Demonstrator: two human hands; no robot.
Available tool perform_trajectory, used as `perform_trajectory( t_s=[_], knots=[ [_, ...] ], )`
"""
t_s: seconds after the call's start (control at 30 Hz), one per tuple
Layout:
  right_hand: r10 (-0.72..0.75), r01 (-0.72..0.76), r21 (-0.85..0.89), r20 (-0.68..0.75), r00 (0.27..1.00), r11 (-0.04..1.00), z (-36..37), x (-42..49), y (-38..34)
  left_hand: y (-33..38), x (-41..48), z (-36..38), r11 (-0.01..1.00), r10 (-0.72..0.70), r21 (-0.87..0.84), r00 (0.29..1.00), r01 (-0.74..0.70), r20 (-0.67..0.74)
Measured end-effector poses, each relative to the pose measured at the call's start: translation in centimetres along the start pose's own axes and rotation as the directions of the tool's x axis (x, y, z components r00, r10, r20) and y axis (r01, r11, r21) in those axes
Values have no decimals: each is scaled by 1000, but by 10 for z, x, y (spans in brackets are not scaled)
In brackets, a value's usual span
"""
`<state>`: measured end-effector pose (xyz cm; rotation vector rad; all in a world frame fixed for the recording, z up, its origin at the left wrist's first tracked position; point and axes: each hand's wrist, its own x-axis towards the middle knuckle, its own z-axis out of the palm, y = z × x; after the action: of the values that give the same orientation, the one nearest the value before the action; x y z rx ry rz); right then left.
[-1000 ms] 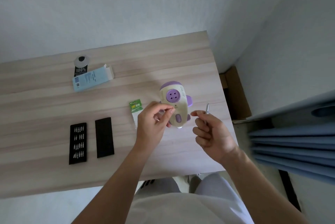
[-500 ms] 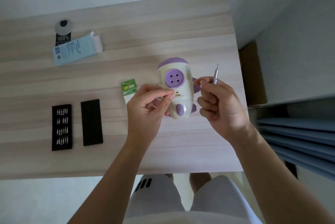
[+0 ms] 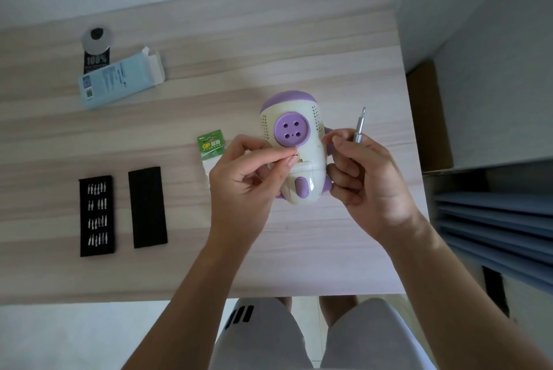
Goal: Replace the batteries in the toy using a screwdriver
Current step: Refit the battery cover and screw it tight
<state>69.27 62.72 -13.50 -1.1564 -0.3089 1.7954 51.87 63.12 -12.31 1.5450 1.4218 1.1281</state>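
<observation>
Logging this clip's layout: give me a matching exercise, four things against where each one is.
1 screwdriver
2 battery pack
3 bit tray
4 blue box

A front left of the table
B in the right hand
C just left of the toy
D back left, flap open

Pairs: 1-B, 2-C, 3-A, 4-D

Two hands close together, forearms stretched forward.
Left hand [image 3: 242, 187] pinches thumb and forefinger at the toy [image 3: 294, 130], other fingers curled. Right hand [image 3: 368, 178], just beside it, grips a screwdriver [image 3: 359, 127].
</observation>
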Motion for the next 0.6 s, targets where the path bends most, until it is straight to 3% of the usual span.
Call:
perform_trajectory(
  t_s=[0.6],
  knots=[
    [12, -12, 5, 19, 1000, 1000, 0, -1, -3, 4, 2, 1, 1000, -17, -9, 999, 18, 41]
  ],
)
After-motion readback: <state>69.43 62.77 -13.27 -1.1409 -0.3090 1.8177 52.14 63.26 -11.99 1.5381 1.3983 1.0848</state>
